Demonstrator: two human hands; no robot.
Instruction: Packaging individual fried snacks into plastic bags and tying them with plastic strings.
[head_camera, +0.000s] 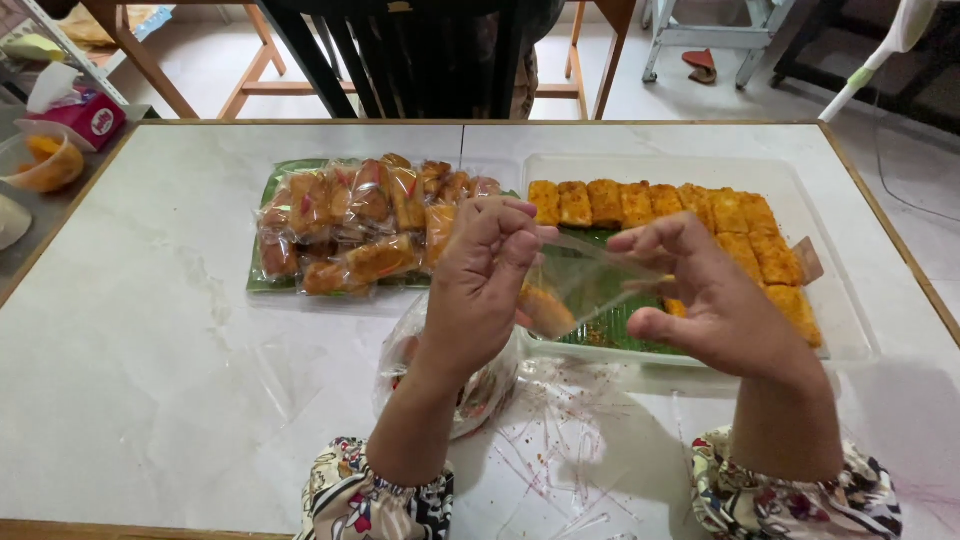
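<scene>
My left hand (485, 275) and my right hand (700, 290) are raised over the white marble table (150, 330), both pinching the edges of a small clear plastic bag (585, 280) stretched between them. A fried orange snack piece (545, 312) shows through or just behind the bag. Beyond my right hand lies a clear plastic tray (830, 300) lined with green leaf and rows of fried orange pieces (700, 210). Beyond my left hand lies a pile of wrapped pieces (360, 225) on a green leaf.
A bag of empty clear wrappers (470, 395) lies under my left wrist, with loose plastic sheets (560, 460) near the table's front edge. A red tissue box (85, 115) and a bowl (40, 160) stand at the far left. Dark chair (400, 50) behind the table.
</scene>
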